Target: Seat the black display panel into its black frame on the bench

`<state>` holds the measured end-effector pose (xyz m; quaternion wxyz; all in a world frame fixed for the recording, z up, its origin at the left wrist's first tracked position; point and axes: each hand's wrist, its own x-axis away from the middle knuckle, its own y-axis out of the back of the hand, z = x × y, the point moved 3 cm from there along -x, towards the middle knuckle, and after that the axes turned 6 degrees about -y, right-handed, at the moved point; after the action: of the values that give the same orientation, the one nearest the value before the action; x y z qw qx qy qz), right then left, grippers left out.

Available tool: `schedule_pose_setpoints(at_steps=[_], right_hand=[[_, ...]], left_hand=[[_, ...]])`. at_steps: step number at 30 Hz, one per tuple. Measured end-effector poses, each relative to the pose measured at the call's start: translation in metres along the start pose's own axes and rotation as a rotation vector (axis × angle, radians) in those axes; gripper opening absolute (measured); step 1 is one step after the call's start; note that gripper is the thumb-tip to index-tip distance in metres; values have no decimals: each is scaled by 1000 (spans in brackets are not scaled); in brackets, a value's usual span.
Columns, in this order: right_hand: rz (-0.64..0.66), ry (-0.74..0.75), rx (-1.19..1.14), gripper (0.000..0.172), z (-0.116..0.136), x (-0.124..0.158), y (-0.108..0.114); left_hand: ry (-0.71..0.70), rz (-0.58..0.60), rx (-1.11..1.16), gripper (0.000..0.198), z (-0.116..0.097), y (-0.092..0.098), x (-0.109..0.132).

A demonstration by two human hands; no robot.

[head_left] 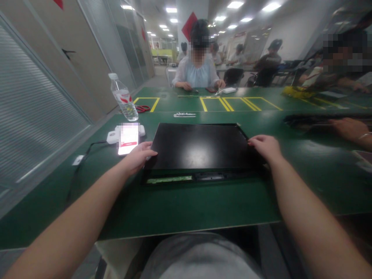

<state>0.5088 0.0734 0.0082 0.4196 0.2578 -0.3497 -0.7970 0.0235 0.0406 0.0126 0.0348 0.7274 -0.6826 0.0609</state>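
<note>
In front of me a flat black screen panel [200,145] lies over a black frame [142,179]. A strip of green circuit board [170,179] shows in the frame along the near side, below the panel's edge. My left hand [138,155] grips the panel's left edge, thumb on top and fingers partly hidden behind it. At the right edge my right hand [266,148] is closed in a pinch near the far corner. The panel sits slightly askew to the frame, whose rim shows at the far right corner.
On the green table [186,217] stand a water bottle [124,99], a lit phone [128,139] and a white power strip [112,136] with a cord. Red scissors [143,109] and small white pieces [185,114] lie farther back. A co-worker's hand [351,130] is at right; another person sits opposite.
</note>
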Motion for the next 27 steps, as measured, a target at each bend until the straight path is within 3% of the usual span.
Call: schedule_pose_setpoints(at_steps=[27], right_hand=[[24,-15,-27,14,-2,-3,0]], left_hand=[[15,20,30,51,-2,-5,4]])
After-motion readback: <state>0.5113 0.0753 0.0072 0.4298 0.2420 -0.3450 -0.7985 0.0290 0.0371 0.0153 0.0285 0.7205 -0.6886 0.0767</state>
